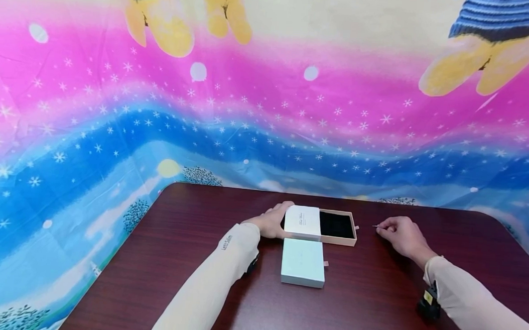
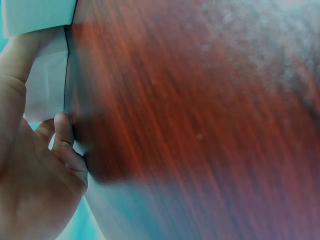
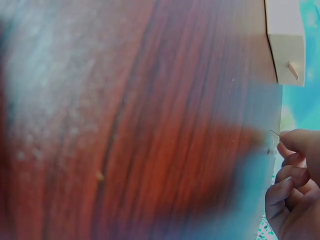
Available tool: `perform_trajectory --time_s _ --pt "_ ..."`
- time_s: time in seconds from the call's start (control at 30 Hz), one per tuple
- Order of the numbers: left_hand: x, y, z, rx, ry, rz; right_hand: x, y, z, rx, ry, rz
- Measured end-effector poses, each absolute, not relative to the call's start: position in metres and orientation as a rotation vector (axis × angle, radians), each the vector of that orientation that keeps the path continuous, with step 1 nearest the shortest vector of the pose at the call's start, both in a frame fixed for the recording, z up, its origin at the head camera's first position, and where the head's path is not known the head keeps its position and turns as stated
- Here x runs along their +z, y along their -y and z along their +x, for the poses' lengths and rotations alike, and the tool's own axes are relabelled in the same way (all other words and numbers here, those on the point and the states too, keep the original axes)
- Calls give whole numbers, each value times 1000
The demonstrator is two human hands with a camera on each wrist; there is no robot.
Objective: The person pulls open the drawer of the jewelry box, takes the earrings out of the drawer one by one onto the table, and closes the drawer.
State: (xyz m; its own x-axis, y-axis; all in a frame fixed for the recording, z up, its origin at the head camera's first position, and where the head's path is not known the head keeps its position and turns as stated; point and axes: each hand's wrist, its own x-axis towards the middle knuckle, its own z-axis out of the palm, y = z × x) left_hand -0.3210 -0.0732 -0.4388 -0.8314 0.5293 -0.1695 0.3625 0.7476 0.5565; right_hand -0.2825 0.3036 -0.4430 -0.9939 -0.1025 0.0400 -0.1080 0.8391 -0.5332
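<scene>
Basically, L hand (image 1: 268,222) grips the L end of a white box (image 1: 302,221) lying flat on the dark red-brown counter (image 1: 166,239); thumb's along the near side, the other fingers over by the far edge, so the grasp is about as wide as the box. Its drawer (image 1: 339,241) sticks out to the R, w/ a black lining (image 1: 336,224) inside & a small pale tab (image 1: 357,227) on the R end. Dark print on the white top, too small to read.

R hand (image 1: 402,236) is off to the R, apart from both boxes; thumb & index fingers pinched narrow on a thin, wire-like item (image 1: 375,226). Its tip points L toward the drawer; R wrist view shows it slightly bent, too small to say what it is. Other fingers of that hand are curled in.

Pale green box (image 1: 303,261) lies flat just on the near side of the white one, lid on; can't tell if they touch. It has a pinkish tab (image 1: 326,264) on its R side.

Both arms in cream sleeves, L one w/ dark lettering; black device (image 1: 429,304) on the R wrist. Behind the counter: pink/blue snowflake backdrop (image 1: 267,110).
</scene>
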Motion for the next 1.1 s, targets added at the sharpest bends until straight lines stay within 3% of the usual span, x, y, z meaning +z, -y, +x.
perform_trajectory --time_s 1.1 --pt "-439 75 -321 750 -2623 708 -446 -307 -281 843 3034 137"
